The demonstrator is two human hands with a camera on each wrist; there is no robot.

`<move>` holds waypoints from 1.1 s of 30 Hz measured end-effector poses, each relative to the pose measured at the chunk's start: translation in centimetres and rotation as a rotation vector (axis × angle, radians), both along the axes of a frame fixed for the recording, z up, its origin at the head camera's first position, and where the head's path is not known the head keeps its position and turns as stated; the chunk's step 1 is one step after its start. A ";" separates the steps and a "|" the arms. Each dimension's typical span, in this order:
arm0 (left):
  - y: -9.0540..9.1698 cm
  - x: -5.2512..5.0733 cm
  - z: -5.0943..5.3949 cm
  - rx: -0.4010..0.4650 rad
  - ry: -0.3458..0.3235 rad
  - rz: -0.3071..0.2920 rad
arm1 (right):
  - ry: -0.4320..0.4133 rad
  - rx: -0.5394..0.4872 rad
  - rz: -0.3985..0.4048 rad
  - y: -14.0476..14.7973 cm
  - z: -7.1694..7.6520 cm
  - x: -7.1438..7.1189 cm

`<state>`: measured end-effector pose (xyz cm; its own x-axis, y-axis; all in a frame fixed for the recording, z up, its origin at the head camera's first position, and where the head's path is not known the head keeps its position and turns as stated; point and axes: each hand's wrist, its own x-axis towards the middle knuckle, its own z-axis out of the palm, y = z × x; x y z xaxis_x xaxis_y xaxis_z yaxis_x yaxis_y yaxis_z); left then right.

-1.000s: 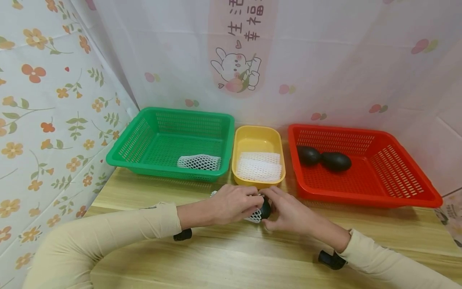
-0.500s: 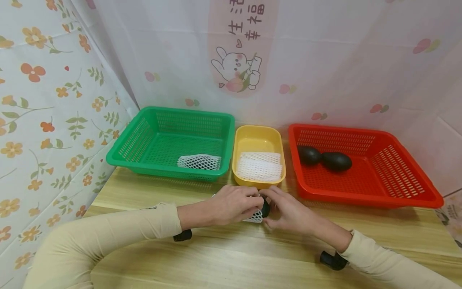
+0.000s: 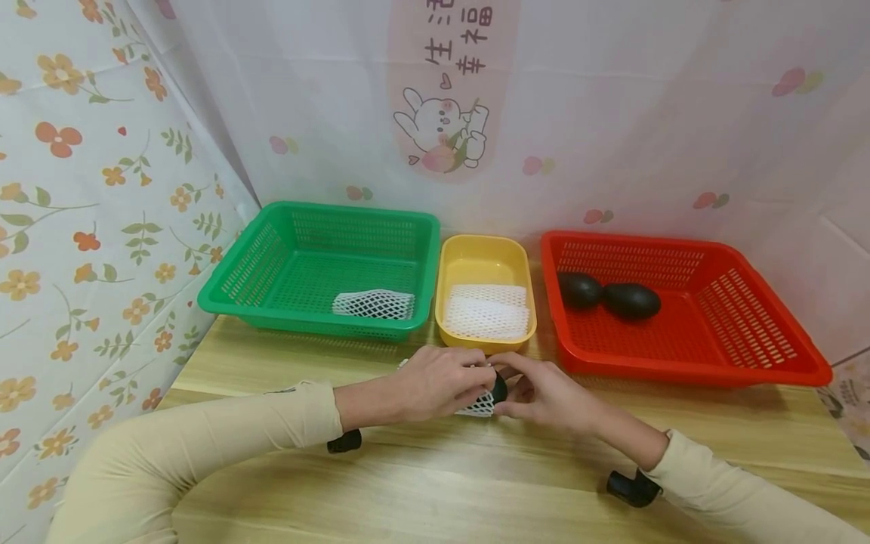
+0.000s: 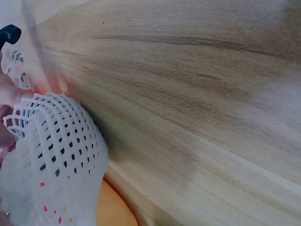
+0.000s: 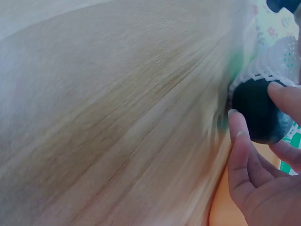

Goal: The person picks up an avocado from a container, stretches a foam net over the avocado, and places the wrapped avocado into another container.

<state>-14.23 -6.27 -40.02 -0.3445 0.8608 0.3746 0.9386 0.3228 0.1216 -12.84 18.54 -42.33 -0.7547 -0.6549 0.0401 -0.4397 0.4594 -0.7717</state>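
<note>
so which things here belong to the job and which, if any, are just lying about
Job, apparently: held avocado-like fruit, its foam net, spare foam nets, yellow tub, red basket with two more fruits, green basket with a netted one

Just surroundings: floral cloth, rabbit-print cloth; nothing loose looks stray

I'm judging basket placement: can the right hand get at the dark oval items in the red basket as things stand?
Probably yes: the red basket is open-topped and nothing covers the dark oval items. But the right hand would need to let go of the netted item first.
</note>
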 end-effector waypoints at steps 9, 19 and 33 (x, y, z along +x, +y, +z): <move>0.3 -0.1 0.2 0.021 0.006 -0.019 | -0.039 0.032 -0.033 0.1 0.2 -0.1; 0.6 0.1 0.0 0.020 0.007 -0.026 | -0.013 0.021 -0.026 0.0 0.3 0.5; 0.8 0.2 -0.1 0.002 0.022 -0.001 | -0.063 0.031 -0.046 -0.3 0.0 0.5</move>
